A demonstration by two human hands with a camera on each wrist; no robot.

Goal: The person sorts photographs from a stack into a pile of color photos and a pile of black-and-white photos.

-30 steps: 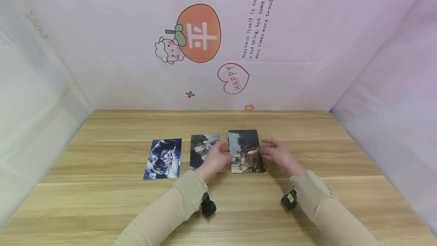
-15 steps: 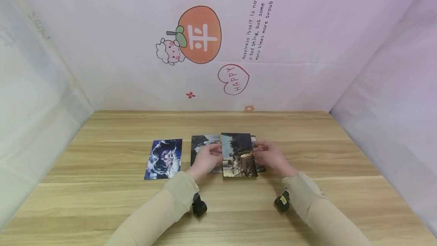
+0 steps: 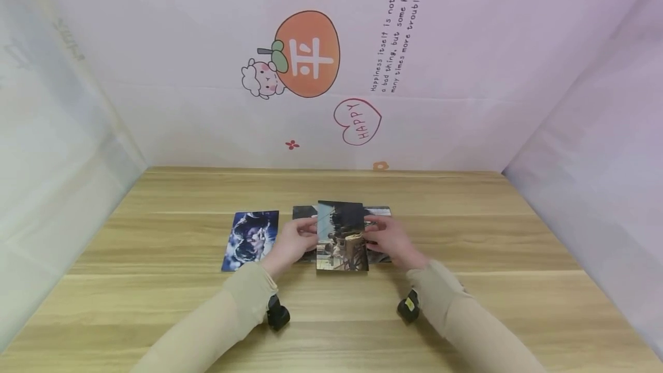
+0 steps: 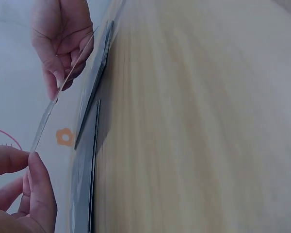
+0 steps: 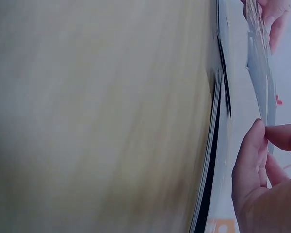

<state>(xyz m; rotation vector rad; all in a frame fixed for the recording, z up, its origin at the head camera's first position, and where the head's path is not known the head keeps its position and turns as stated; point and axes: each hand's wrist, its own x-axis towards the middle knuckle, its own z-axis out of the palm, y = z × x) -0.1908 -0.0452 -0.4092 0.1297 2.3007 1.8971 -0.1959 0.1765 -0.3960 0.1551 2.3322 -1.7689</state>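
A thin picture card (image 3: 342, 252), smooth-faced and of paper or plastic, catches a pale sheen in both wrist views. Glossy highlights also streak the dark prints (image 4: 82, 182) beneath it, while a blue-toned print (image 3: 251, 240) looks smooth and flat. The worktop (image 3: 336, 327) wears a smooth wood-grain finish with a faint satin sheen. Behind it, a matt backdrop (image 3: 440, 125) of cloth or thin plastic sheeting shows soft creases. The sleeves (image 3: 202, 324) are matt cloth, gently wrinkled; the wrist cameras (image 3: 278, 315) look like hard plastic.
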